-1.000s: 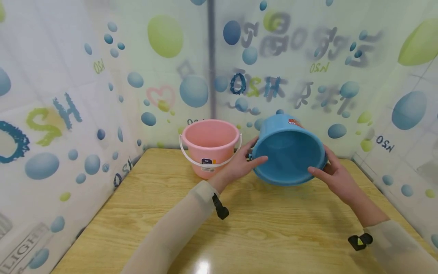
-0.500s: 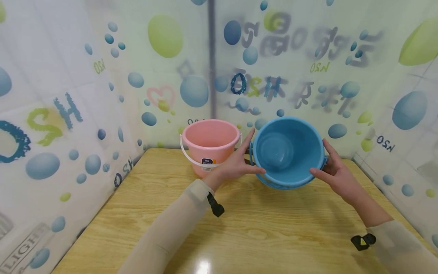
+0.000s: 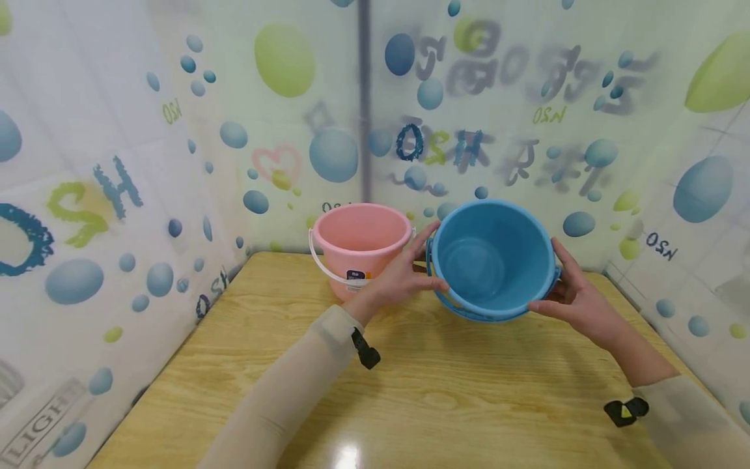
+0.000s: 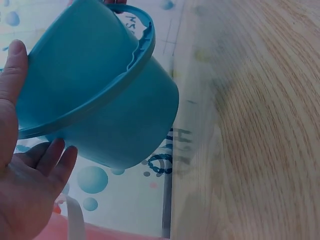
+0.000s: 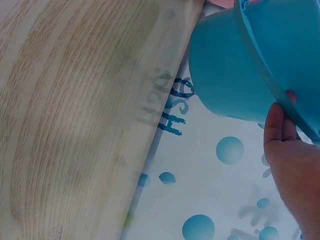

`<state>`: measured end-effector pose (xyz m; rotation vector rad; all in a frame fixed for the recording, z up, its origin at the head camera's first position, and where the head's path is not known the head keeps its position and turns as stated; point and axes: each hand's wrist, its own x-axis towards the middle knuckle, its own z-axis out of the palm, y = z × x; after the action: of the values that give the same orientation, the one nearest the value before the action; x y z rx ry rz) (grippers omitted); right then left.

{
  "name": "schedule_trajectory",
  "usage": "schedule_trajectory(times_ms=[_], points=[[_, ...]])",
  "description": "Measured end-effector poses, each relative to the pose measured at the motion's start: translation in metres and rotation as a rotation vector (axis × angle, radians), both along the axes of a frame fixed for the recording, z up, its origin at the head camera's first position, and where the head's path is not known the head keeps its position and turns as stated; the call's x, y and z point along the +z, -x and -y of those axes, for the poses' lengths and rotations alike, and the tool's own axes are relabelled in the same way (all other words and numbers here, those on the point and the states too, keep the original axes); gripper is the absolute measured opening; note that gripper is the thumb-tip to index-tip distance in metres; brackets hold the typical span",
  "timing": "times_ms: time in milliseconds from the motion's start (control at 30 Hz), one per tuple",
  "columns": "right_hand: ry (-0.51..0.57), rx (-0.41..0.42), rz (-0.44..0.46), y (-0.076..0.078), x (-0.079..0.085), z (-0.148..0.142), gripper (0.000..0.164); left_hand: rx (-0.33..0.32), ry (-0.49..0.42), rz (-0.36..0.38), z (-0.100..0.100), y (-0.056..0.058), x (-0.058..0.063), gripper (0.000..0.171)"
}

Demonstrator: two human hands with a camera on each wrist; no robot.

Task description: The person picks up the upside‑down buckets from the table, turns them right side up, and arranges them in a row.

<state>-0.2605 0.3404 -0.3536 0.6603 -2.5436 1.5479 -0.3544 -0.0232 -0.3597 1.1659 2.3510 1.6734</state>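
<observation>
A blue bucket (image 3: pixel 495 254) is tilted with its mouth facing me, so its round bottom shows inside. My left hand (image 3: pixel 404 277) grips its left side, the thumb by the rim and the fingers under it. On the opposite side my right hand (image 3: pixel 583 303) holds the rim, thumb in front and fingers behind. Both wrist views show fingertips pressed against the bucket's outer wall below the rim. The bucket's blue handle (image 4: pixel 146 47) lies along the rim. Left of it stands a pink bucket (image 3: pixel 336 264), upright on the table and partly hidden by my left hand.
The wooden table (image 3: pixel 445 397) runs back to a wall sheet (image 3: pixel 281 58) printed with blue and green drops and letters. Similar sheets close off both sides. A white handle (image 3: pixel 323 268) hangs across the pink bucket's front.
The blue bucket has tipped back, its mouth turning upward and its bottom coming into sight. My left hand has shifted slightly left and down with it. The pink bucket stays put.
</observation>
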Motion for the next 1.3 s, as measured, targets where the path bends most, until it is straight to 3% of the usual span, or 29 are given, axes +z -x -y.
schedule_trajectory(times_ms=[100,333,433,600,733,1000,1133,1300], points=[[-0.017,-0.004,-0.015,0.000,0.000,0.000,0.117,0.000,0.003,-0.019,0.001,0.000,0.001,0.113],[-0.063,-0.028,-0.076,0.002,-0.003,-0.001,0.112,-0.057,-0.035,0.013,0.001,0.001,0.002,0.113],[-0.055,-0.032,-0.110,0.003,-0.004,-0.003,0.109,-0.041,-0.012,0.005,0.002,0.001,0.004,0.115],[-0.055,-0.097,-0.121,0.004,-0.003,-0.001,0.099,0.004,0.003,0.023,0.002,0.000,0.009,0.097],[-0.022,-0.106,-0.125,0.007,-0.005,0.001,0.093,0.017,0.004,0.037,0.002,-0.001,0.010,0.093],[-0.006,-0.041,-0.171,0.014,-0.019,0.005,0.083,0.055,0.034,0.067,0.002,-0.002,0.004,0.090],[-0.009,-0.051,-0.157,0.013,-0.020,0.004,0.078,0.079,0.063,0.068,-0.001,0.005,-0.006,0.093],[-0.021,-0.078,-0.113,0.013,-0.019,0.002,0.073,0.096,0.101,0.105,-0.003,0.003,-0.011,0.096]])
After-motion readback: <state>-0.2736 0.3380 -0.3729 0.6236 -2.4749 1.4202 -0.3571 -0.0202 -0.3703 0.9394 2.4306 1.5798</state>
